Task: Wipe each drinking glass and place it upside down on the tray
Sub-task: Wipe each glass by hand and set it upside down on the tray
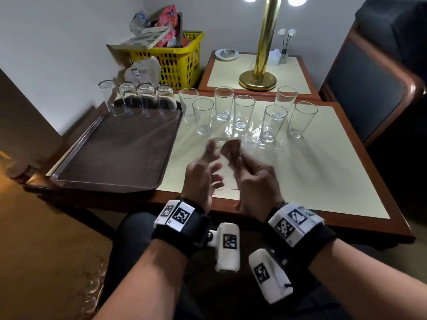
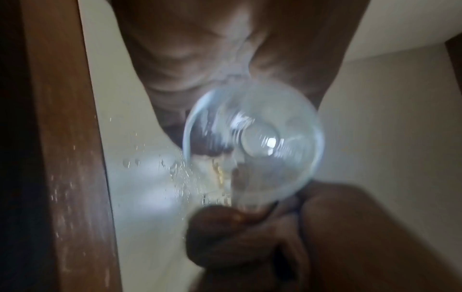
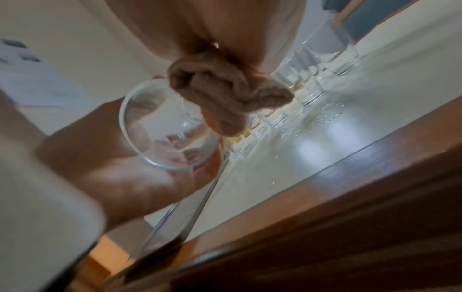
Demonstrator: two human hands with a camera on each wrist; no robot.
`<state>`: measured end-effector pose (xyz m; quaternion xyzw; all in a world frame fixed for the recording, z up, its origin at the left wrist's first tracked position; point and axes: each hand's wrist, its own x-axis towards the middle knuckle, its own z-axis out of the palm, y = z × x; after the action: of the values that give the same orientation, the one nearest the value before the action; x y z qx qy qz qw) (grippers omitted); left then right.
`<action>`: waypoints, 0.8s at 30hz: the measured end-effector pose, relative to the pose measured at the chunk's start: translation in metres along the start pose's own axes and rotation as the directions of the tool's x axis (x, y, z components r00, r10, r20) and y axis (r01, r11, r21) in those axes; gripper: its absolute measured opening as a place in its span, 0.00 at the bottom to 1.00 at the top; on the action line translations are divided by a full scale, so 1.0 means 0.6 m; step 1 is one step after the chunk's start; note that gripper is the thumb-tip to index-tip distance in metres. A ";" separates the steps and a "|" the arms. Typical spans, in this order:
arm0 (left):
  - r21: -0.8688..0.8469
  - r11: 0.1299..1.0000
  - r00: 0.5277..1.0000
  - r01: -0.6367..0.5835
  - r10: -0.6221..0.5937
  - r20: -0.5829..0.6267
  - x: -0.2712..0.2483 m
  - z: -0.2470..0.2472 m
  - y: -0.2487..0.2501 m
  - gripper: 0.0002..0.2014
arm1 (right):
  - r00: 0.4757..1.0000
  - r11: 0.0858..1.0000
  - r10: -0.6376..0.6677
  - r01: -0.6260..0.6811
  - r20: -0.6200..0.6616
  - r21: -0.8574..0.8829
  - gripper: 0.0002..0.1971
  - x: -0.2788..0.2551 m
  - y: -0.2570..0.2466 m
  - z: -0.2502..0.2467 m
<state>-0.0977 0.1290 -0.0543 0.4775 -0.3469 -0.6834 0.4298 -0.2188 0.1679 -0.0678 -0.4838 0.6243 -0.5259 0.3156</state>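
Note:
My left hand grips a clear drinking glass above the table's near part; the left wrist view shows its base. In the right wrist view its open mouth faces the camera. My right hand pinches a bunched brown cloth at the glass rim, the cloth partly over the mouth. At the left lies a dark tray with several upside-down glasses along its far edge. Several upright glasses stand on the cream tabletop beyond my hands.
Water drops lie on the tabletop around the upright glasses. Behind stand a brass lamp base on a second small table, a yellow basket full of clutter, and a dark chair at the right.

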 end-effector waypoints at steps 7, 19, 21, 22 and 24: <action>0.130 0.990 0.977 0.045 -0.071 0.203 -0.005 -0.012 -0.009 0.20 | 0.994 0.999 0.026 -0.029 -0.104 -0.030 0.16 0.024 0.002 -0.014; 0.026 0.998 0.996 0.059 -0.060 0.060 -0.011 0.001 -0.011 0.37 | 1.000 1.000 0.007 -0.007 0.021 -0.005 0.16 -0.007 0.006 -0.005; -0.011 0.985 0.982 0.169 -0.168 0.081 -0.006 -0.004 -0.012 0.40 | 1.000 1.000 0.001 -0.001 0.030 -0.009 0.15 -0.014 -0.002 -0.003; 0.023 0.976 0.966 0.216 -0.217 0.140 -0.010 -0.007 -0.012 0.36 | 1.000 1.000 0.011 -0.011 -0.011 -0.014 0.15 -0.007 0.001 -0.003; 0.095 0.977 0.951 0.189 -0.207 0.232 -0.020 -0.008 -0.012 0.25 | 0.996 0.999 0.045 -0.046 -0.083 -0.014 0.17 0.010 0.007 -0.007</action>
<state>-0.0929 0.1425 -0.0581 0.4387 -0.3710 -0.7629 0.2965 -0.2255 0.1634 -0.0699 -0.4499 0.6519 -0.5330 0.2977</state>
